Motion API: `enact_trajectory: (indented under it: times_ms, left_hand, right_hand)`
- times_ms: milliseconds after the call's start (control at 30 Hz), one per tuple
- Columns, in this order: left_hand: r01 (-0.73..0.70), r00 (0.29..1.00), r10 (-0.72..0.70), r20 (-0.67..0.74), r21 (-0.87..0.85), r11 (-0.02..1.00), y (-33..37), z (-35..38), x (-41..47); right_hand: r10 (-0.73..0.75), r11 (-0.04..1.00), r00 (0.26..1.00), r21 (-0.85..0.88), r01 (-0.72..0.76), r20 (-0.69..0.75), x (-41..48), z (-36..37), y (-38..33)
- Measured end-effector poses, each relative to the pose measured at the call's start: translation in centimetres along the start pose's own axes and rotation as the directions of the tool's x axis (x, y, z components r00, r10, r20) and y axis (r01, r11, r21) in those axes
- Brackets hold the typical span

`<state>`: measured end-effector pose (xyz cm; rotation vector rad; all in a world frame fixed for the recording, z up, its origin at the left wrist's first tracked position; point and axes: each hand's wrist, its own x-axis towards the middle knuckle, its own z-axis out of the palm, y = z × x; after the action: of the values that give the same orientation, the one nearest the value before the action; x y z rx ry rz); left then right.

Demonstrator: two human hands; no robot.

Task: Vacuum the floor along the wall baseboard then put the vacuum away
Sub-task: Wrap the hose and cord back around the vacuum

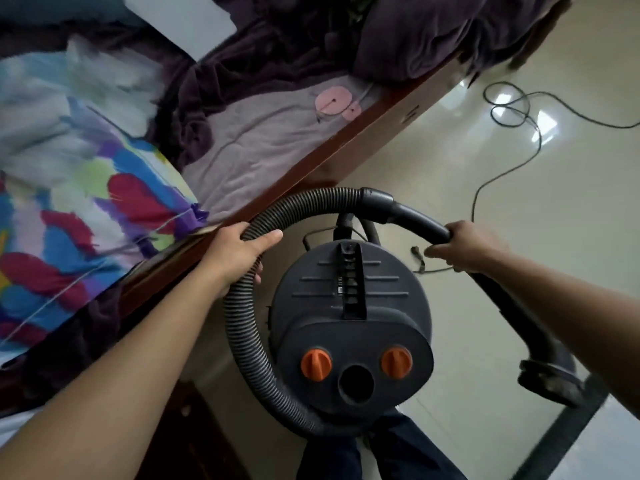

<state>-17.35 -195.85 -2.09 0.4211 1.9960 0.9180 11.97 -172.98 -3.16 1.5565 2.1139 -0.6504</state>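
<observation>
Left hand (pixel 239 252), right hand (pixel 467 247) gripping vacuum hose (pixel 239 334), glossy cream floor (pixel 536 244), bed (pixel 346 150) beside

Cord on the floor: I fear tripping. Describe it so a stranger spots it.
Right of the bed lies the glossy cream floor. Beyond the vacuum, a thin dark cord loops across it. Unlike the thick ribbed hose, it is slim and smooth.

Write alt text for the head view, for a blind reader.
A person stands over a round dark vacuum, left hand gripping its ribbed hose, right hand gripping the curved handle tube. A bed with colourful and purple bedding sits left; a cord trails across the glossy floor upper right.
</observation>
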Motion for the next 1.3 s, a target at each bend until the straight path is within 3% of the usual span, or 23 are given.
enact_trajectory:
  times_ms: [100,233,367,533,733,900,1067,1300]
  left_hand:
    - [-0.031,0.999,0.027,0.019,0.244,0.969,-0.6,1.3,2.2]
    - [-0.013,1.000,-0.002,0.028,0.522,0.853,-3.0,4.2,5.3]
    - [0.064,0.988,-0.126,0.088,0.505,0.861,-3.6,7.3,8.3]
    - [-0.051,0.985,-0.062,0.161,0.616,0.786,-1.5,12.3,12.3]
    - [-0.035,0.980,-0.075,0.186,0.526,0.850,-1.6,14.0,13.8]
    - [-0.051,0.980,-0.080,0.181,0.622,0.782,-1.6,14.7,14.3]
    - [-0.049,0.978,-0.097,0.183,0.659,0.750,-1.3,14.8,14.0]
    - [-0.079,0.989,-0.059,0.137,0.819,0.569,0.3,15.9,11.8]
  right_hand:
    - [0.006,0.996,1.000,-0.094,-0.008,-0.016,1.0,1.6,1.8]
    - [-0.014,0.984,0.997,-0.180,-0.001,-0.082,3.4,4.5,4.3]
    - [-0.054,0.979,0.988,-0.203,0.023,-0.147,6.1,7.3,5.8]
    - [-0.083,0.987,0.991,-0.149,0.067,-0.101,9.0,11.0,7.0]
    - [-0.057,0.996,0.998,-0.073,0.054,-0.041,11.7,14.8,7.9]
    - [-0.075,0.997,0.993,0.011,0.074,0.086,12.7,16.7,8.0]
    - [-0.050,0.993,0.991,0.111,0.037,0.125,10.8,16.7,9.4]
    - [0.084,0.973,0.976,0.194,-0.125,0.203,4.8,15.3,12.3]
